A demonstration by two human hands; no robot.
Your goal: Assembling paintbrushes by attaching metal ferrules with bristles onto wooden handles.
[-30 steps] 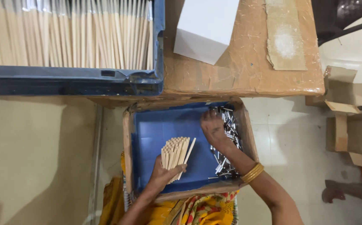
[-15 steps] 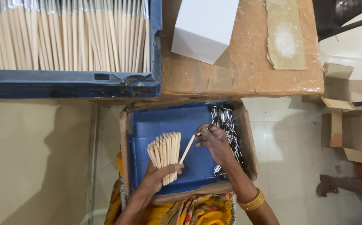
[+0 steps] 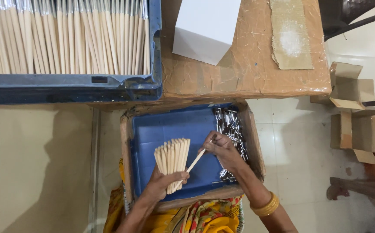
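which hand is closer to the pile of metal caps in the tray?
Right. The right hand sits right beside the metal caps along the tray's right side, pinching one stick. The left hand is farther off, gripping the bundle of sticks.

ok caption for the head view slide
Left hand fans pale wooden sticks while right hand fingers one stick's tip over a blue-lined box.

Head view, looking down. My left hand grips a fan of wooden sticks over a blue tray set in a cardboard box. My right hand pinches the upper end of one stick just beside the fan. Metal ferrules lie heaped along the tray's right side. Above, a blue crate holds rows of long sticks, beside a taped carton bearing a white sheet.
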